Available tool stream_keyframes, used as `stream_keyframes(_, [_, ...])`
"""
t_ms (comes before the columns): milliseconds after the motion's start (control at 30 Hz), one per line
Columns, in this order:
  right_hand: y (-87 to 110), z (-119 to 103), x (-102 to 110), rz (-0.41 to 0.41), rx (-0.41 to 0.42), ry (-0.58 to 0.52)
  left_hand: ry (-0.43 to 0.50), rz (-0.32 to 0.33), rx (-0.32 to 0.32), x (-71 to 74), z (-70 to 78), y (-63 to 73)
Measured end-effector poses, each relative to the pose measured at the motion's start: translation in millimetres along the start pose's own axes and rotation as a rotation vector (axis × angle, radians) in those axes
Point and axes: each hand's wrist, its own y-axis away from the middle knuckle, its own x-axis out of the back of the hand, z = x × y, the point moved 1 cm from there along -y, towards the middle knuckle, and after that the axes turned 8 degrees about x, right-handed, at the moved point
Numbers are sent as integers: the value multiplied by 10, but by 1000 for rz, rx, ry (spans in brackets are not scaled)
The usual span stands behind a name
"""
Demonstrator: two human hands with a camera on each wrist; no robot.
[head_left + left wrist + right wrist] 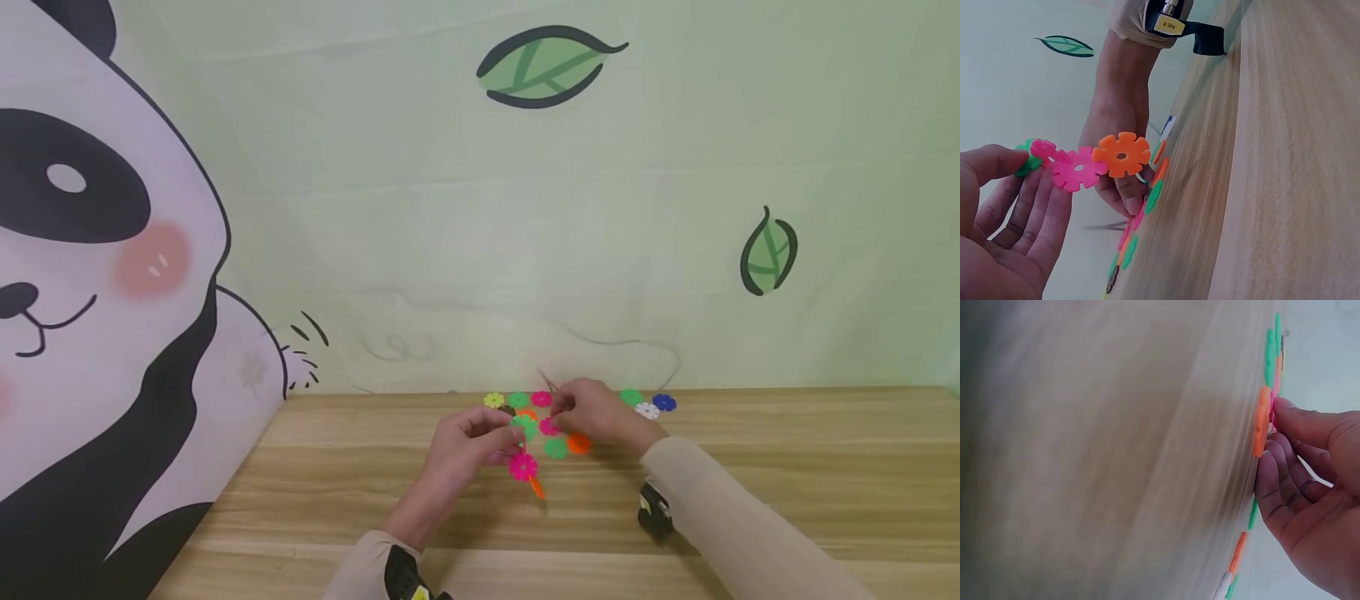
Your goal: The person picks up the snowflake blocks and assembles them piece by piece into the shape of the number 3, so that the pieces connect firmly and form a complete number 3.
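Observation:
My left hand [472, 442] pinches a green notched snowflake disc [1030, 157] between thumb and fingers. Joined to it in a chain are a pink disc [523, 467], a second pink disc seen nearly edge-on, and an orange disc [1122, 154] at the free end. The chain hangs above the table. To the right, my right hand [596, 408] is down at the tabletop, its thumb and fingertips on a loose pink disc [550, 427]. In the right wrist view an orange disc [1262, 422] lies right beside those fingertips, and the pink disc is mostly hidden.
Loose discs lie along the back of the wooden table [337, 492]: yellow [493, 400], green [556, 448], orange [579, 443], white [647, 410], blue [664, 402] and others. Behind them hangs a pale green cloth [420, 225] with a printed panda and leaves.

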Motion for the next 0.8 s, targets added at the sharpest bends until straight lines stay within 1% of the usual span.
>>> stream_keyframes(200, [34,-11,19,-7,-10,-41,-4,-1,4,-4,-2,2])
stream_keyframes(333, [40,-22,23,-26,-5,-40,-6,-2,4,-5,-3,6])
stream_keyframes(500, [47,-35,25,-22,-26,-33,-9,-2,5,-11,-1,4])
stream_keyframes(600, [64,-42,37,12,-40,-61,-9,-5,8,-13,-3,-2])
stream_keyframes(667, [88,-47,56,48,-30,-94,-9,-6,10,-13,-7,-5])
stream_keyframes(800, [185,-78,120,127,45,-206,-16,-12,16,-12,-13,-8])
